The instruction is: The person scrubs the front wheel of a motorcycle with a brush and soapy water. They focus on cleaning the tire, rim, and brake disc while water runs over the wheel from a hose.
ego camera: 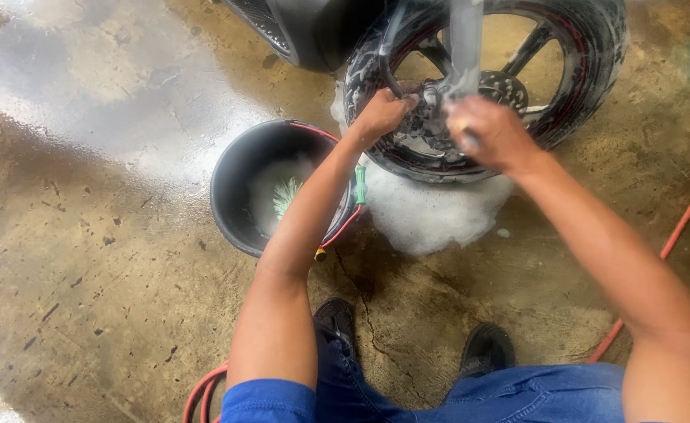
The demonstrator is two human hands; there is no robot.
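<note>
soapy black motorcycle wheel with red rim stripe [588,55] stands upright on its tyre at the far middle-right of the wet concrete floor [110,258], its face turned toward the camera, axle line running near-to-far, a grey fork leg [466,39] coming down over the hub. left hand [382,112] is at the left side of the hub, fingers curled tight against the spokes by the brake disc [509,88]; cannot tell if something is held inside the fist. right hand [487,133] sits just right of it, over the lower hub, fingers closed round a small dark object that is blurred, cannot tell what it is. white foam puddle [427,211] lies under the wheel on the near side. round black plastic bucket with red wire handle [231,188] stands just left of the wheel, under the left forearm, with suds and a green bristle brush [285,196] inside. orange hose [678,231] runs along the right. two black shoes [486,348] near bottom.
</note>
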